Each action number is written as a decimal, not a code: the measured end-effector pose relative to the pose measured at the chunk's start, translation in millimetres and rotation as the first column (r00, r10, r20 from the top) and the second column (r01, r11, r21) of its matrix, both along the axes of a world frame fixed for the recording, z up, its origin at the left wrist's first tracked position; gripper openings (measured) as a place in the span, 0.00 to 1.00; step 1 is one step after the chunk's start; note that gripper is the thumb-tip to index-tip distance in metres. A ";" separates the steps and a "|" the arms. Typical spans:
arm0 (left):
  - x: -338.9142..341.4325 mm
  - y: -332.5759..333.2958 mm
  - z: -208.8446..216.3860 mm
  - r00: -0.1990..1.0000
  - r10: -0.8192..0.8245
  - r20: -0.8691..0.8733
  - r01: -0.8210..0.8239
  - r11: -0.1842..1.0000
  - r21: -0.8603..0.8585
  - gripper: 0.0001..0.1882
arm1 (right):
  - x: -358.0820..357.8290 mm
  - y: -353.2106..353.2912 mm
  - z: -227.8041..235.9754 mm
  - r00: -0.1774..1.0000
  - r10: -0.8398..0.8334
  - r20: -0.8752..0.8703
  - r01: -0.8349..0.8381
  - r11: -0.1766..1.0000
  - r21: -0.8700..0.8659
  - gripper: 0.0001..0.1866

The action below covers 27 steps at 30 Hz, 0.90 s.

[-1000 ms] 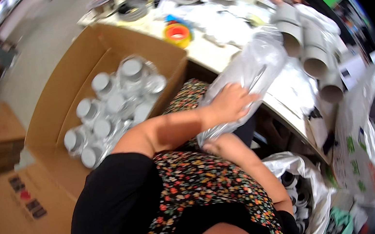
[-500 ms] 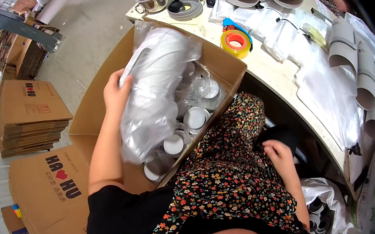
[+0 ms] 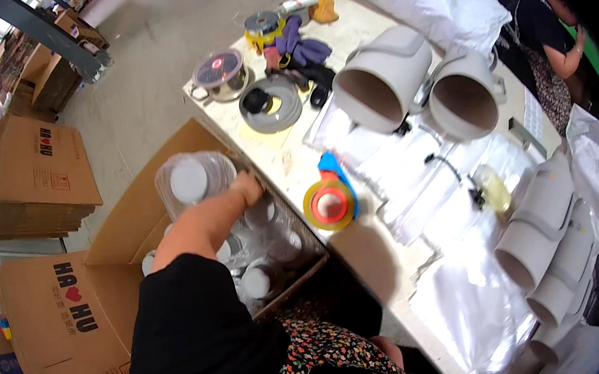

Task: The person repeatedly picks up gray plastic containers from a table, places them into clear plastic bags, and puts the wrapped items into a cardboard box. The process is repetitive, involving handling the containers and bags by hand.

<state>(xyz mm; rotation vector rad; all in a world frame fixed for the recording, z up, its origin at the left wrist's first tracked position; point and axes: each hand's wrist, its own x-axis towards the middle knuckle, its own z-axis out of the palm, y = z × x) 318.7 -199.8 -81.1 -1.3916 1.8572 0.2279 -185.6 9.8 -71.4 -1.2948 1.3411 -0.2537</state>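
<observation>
Clear plastic wraps the jar (image 3: 193, 182) we press down with our left hand (image 3: 246, 188), the grip closed on its near side so it seats among the other white-lidded jars (image 3: 255, 280) in the cardboard box (image 3: 125, 222). Our right hand is out of view, so we cannot tell its grip. Just right of the left hand, a tape dispenser (image 3: 329, 199) lies on the table (image 3: 373, 254). Beyond it stand two grey pipe fittings (image 3: 384, 79).
</observation>
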 end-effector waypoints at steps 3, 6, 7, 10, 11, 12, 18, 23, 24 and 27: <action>-41.0 48.7 33.4 0.992 0.040 -0.116 -0.065 0.975 -0.214 0.15 | -7.7 -29.7 15.1 0.969 0.244 -0.048 -0.241 0.969 0.054 0.13; -81.3 98.9 89.6 0.713 0.217 -0.667 -0.424 0.891 -0.164 0.17 | 2.7 -64.6 57.4 0.921 0.383 -0.074 -0.378 0.923 0.079 0.16; -91.4 131.2 94.1 0.669 0.299 -0.681 -0.533 0.831 -0.159 0.23 | 9.1 -82.8 66.1 0.887 0.462 0.000 -0.462 0.886 0.044 0.16; -100.1 194.6 130.7 0.410 0.585 -0.700 -0.771 0.632 0.077 0.27 | 46.7 -119.8 95.1 0.800 0.598 -0.059 -0.599 0.801 -0.011 0.16; -99.9 203.0 153.0 0.335 0.715 -0.614 -0.798 0.562 0.219 0.26 | 65.5 -133.8 114.8 0.774 0.627 -0.090 -0.632 0.774 -0.044 0.15; -93.9 234.8 138.8 0.340 0.724 -0.600 -0.836 0.525 0.161 0.25 | 82.6 -142.3 121.6 0.742 0.666 -0.074 -0.670 0.735 -0.104 0.15; -21.8 332.1 53.7 0.271 0.827 -0.493 -0.956 0.290 -0.040 0.15 | 162.8 -147.2 147.6 0.665 0.747 -0.024 -0.729 0.641 -0.241 0.14; 35.8 332.4 89.1 0.438 0.791 -0.426 -0.881 0.473 -0.028 0.11 | 247.6 -118.1 196.2 0.640 0.760 -0.117 -0.768 0.625 -0.141 0.16; 43.1 339.0 85.4 0.480 0.703 -0.525 -0.836 0.547 -0.032 0.13 | 262.1 -111.1 180.1 0.607 0.775 -0.173 -0.768 0.517 -0.379 0.17; 46.6 339.4 77.5 0.253 0.788 -0.562 -0.888 0.420 0.188 0.15 | 365.3 -83.4 205.1 0.580 0.785 -0.216 -0.704 0.351 -0.617 0.23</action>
